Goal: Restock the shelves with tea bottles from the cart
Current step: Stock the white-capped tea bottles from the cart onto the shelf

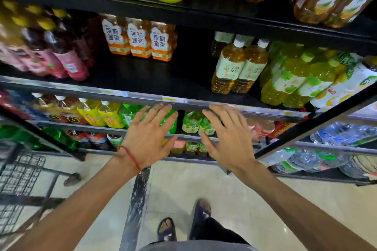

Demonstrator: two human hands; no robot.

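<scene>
The left hand (149, 136) and the right hand (226, 138) were held side by side at the front edge of the shelf (153, 76), fingers straight and spread, grasping nothing. Two white-capped tea bottles (238, 67) stood touching each other toward the right end of that shelf. The wire cart (20, 173) stood to the left.

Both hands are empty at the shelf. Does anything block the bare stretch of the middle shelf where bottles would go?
Nothing visible does. The bare stretch lies open between the orange-label bottles and the white-capped bottles; the left hand and right hand hover open at its front rail.
</scene>
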